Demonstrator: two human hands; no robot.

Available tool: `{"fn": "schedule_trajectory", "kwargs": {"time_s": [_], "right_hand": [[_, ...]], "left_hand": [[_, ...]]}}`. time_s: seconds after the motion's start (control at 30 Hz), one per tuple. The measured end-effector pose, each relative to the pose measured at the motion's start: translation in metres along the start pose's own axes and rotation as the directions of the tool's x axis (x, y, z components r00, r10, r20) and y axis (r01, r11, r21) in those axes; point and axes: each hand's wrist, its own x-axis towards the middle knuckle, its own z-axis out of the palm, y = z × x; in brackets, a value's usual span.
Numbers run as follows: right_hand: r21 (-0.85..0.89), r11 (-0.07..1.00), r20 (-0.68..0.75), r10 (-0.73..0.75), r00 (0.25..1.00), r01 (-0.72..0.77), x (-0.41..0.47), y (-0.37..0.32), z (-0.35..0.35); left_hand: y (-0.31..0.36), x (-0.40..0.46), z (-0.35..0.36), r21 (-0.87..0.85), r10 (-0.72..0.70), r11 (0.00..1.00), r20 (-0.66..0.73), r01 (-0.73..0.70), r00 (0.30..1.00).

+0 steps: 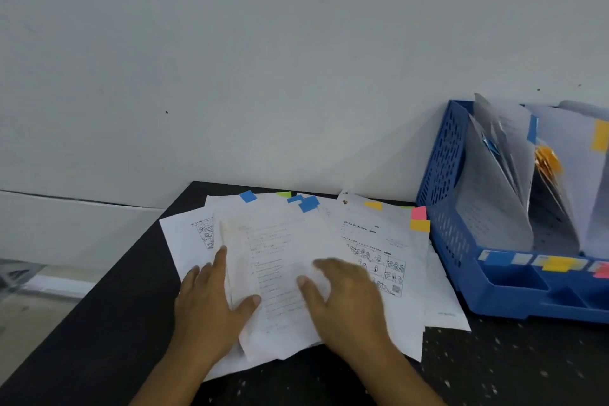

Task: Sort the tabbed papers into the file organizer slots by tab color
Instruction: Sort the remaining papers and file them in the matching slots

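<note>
Tabbed papers (283,260) lie in a loose, overlapping heap on the dark speckled table (510,369), near the middle of the view and just left of the blue file organizer (451,208). Coloured tabs stick out along the far edges of the sheets: blue tabs (309,203) toward the middle, a green tab (284,194) just behind them, a yellow tab (373,205) further right, and a pink tab (419,212) stacked above another yellow one (420,225) at the right edge, touching the organizer's perforated side.

Both hands rest flat on top of the heap. The left hand (211,303) presses on the left part of the top sheet, its fingers (220,260) extended and slightly spread toward the far side, with the thumb angled right across the page. The right hand (346,300) lies palm down over the middle of the pile, fingers loosely curved and close together, thumb pointing far-left. Neither hand is pinching or lifting a sheet; each only touches paper with the palm and fingertips.

Inside the organizer, at the right, sheets already stand upright in separate slots, carrying blue and yellow tabs, and coloured labels run along its near lip.
</note>
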Motion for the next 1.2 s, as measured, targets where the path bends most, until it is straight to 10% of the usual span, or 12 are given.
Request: {"fn": "schedule_trajectory", "kwargs": {"time_s": [0.17, 0.77, 1.2], "right_hand": [[-0.200, 0.922, 0.249, 0.375, 0.893, -0.331, 0.029, 0.011, -0.012], [0.252, 0.834, 0.189, 0.455, 0.870, -0.491, 0.031, 0.036, -0.046], [0.201, 0.780, 0.095, 0.587, 0.804, -0.593, -0.001, 0.080, -0.083]], "left_hand": [[0.002, -0.003, 0.003, 0.060, -0.011, 0.998, 0.011, 0.010, 1.000], [0.003, -0.009, 0.001, 0.201, 0.028, 0.979, 0.063, -0.040, 0.998], [0.030, -0.010, 0.001, 0.184, 0.184, 0.959, 0.175, -0.215, 0.967]]}}
